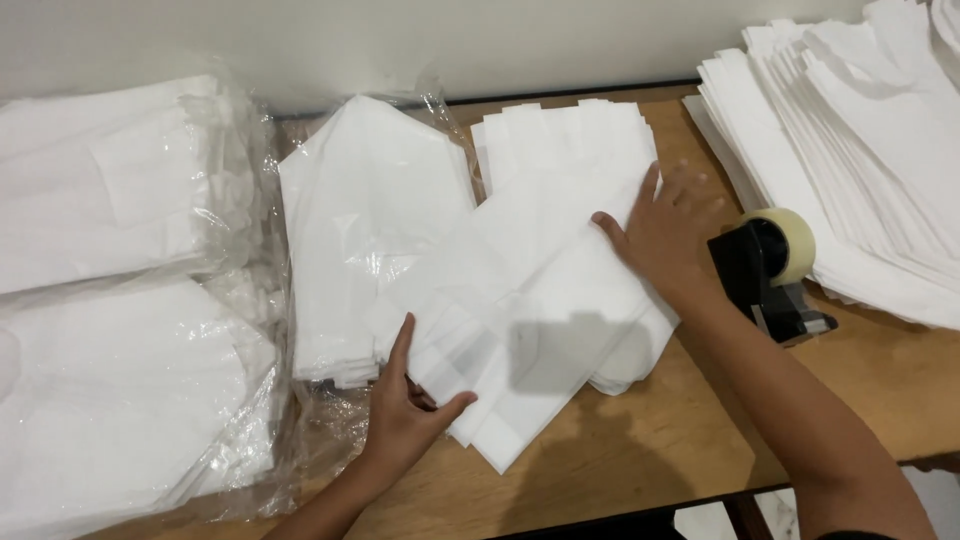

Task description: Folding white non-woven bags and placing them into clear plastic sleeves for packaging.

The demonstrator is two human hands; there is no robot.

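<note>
A loose stack of white fabric bags (545, 300) lies fanned out on the wooden table (640, 450). My left hand (405, 405) holds the stack's lower left edge, thumb under and fingers on top. My right hand (665, 235) lies flat with spread fingers on the stack's upper right part. Another neat pile of the same white bags (565, 140) lies behind, partly under the fanned stack.
A clear plastic pack of white bags (365, 220) lies left of the stack. Two bigger plastic-wrapped bundles (120, 300) fill the far left. A black tape dispenser (770, 270) with a roll stands just right of my right hand. A tall fanned pile of white bags (850, 150) occupies the right.
</note>
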